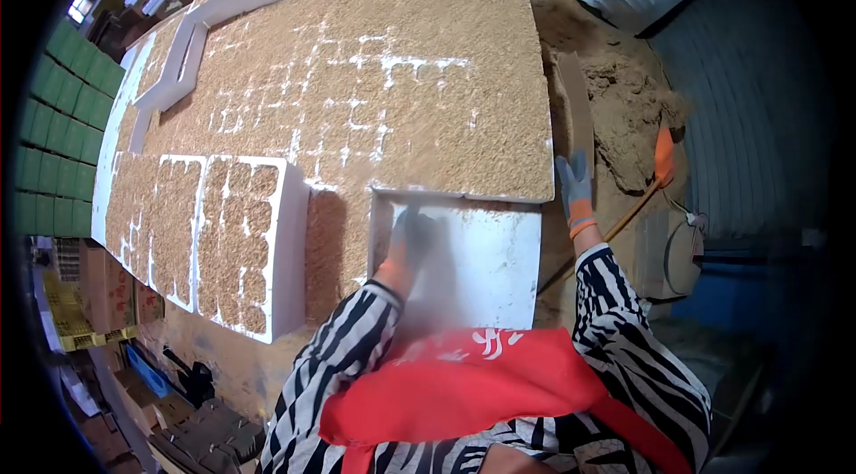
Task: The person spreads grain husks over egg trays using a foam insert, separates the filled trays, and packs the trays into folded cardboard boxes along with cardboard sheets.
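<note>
The left hand (412, 233), blurred, seems to be working inside the white box (495, 264) at lower centre; I cannot tell its grip. The right hand (576, 189), grip wide, is beside the grainy layer (504, 131). Lifting the box would call for both hands.

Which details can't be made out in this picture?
Left hand, head view: exact finger positions, lost to blur.
White foam box, head view: part of its near end, covered by the red apron.
White lettering, head view: unreadable, distorted by the apron's folds.
Right hand, head view: whether it touches the brown board, too small to tell.
Green boxes, head view: outer side, cut off by the dark lens border.
</note>
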The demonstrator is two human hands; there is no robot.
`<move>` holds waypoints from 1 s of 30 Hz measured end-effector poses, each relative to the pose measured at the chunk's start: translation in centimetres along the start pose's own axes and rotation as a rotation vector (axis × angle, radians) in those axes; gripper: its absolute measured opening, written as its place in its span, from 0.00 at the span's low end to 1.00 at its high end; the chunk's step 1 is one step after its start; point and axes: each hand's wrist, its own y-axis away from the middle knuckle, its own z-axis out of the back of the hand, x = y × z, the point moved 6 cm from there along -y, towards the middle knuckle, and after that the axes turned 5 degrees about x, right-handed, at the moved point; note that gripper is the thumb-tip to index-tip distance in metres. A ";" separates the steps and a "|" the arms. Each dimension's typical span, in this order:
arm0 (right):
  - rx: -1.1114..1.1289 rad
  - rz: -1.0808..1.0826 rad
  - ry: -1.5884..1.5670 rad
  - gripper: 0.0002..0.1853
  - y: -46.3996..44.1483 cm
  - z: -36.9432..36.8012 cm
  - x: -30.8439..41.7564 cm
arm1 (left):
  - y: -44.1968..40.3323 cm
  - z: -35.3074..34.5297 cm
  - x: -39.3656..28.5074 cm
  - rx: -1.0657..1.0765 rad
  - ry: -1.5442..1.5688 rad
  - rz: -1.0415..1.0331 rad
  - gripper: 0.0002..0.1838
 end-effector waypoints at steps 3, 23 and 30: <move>0.217 -0.249 -0.090 0.35 -1.8 0.8 -6.0 | -3.3 -1.8 -1.6 -0.327 -0.098 -0.301 0.15; 0.372 -0.355 -0.571 0.29 0.9 0.6 -0.6 | -1.4 -3.3 -3.0 -0.349 0.145 -0.230 0.28; 0.409 -0.086 -0.349 0.32 -1.1 -9.3 4.3 | 0.0 0.6 -13.9 -0.180 0.669 -0.271 0.24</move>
